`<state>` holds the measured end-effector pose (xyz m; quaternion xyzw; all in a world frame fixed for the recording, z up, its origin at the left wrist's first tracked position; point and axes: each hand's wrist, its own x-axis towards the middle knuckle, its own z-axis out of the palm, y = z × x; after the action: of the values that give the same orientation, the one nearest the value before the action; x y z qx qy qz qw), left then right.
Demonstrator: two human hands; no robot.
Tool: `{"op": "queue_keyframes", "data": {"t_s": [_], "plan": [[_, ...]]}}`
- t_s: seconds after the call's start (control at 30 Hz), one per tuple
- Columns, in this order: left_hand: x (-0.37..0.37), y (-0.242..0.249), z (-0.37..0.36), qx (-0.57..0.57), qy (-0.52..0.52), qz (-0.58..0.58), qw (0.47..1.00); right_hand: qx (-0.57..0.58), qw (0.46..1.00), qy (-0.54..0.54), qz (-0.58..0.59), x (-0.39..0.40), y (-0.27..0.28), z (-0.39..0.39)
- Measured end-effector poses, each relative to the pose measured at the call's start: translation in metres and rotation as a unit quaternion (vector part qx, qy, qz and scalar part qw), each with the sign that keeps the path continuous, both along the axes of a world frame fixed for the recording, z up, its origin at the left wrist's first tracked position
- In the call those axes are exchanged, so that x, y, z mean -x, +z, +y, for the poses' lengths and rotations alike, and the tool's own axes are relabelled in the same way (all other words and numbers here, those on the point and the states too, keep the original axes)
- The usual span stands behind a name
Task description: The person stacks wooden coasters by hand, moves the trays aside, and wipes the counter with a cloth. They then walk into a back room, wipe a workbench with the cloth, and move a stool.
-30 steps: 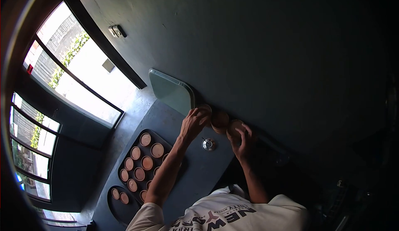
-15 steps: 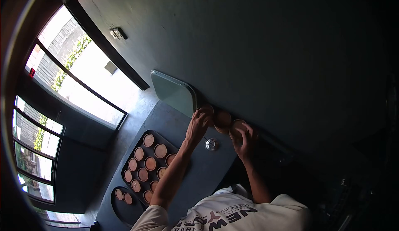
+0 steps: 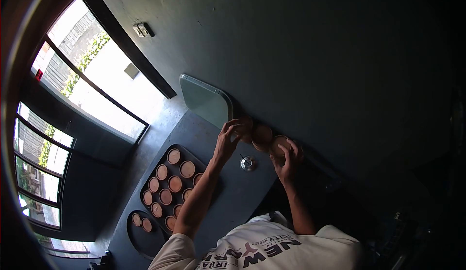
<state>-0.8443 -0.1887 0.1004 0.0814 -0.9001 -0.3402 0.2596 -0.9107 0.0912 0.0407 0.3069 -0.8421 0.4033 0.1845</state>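
Three round terracotta-coloured clay dishes, seemingly the tops of low stacks, stand in a row against the dark wall. My left hand (image 3: 226, 141) is at the left dish (image 3: 244, 128), its thumb and fingers apart beside the rim. The middle dish (image 3: 262, 136) sits between my hands, touched by neither as far as I can see. My right hand (image 3: 288, 162) curves around the right dish (image 3: 279, 146), thumb on the near side and fingers at its right edge. Shade hides the lower parts of the row.
A dark tray (image 3: 194, 160) with several round clay dishes lies on the grey table (image 3: 228, 192). Beside it is a round dark tray (image 3: 141, 241) with two small dishes. A small shiny metal object (image 3: 247, 163) stands near my hands. A pale rounded panel (image 3: 204, 100) leans against the wall.
My left hand has drawn back slightly from the left dish, and its fingers have loosened. My right hand stays at the right dish with its fingers a little more spread. The view has shifted slightly.
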Motion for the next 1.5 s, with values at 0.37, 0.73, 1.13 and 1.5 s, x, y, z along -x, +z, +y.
{"op": "queue_keyframes", "data": {"t_s": [0.37,0.73,1.13,1.5], "plan": [[-0.216,-0.002,0.014,-0.151,0.281,0.101,0.942,0.037,0.99,0.114,0.072,-0.037,0.063,-0.014],[-0.467,-0.056,0.179,-0.2,0.606,0.087,0.765,-0.077,0.809,0.564,-0.143,-0.206,0.07,-0.15],[-0.628,-0.028,0.041,-0.082,0.621,0.097,0.773,-0.187,0.707,0.681,-0.038,-0.438,0.036,-0.26],[-0.771,-0.125,-0.198,-0.005,0.268,-0.32,0.909,-0.172,0.78,0.595,0.087,-0.595,-0.036,-0.347]]}}
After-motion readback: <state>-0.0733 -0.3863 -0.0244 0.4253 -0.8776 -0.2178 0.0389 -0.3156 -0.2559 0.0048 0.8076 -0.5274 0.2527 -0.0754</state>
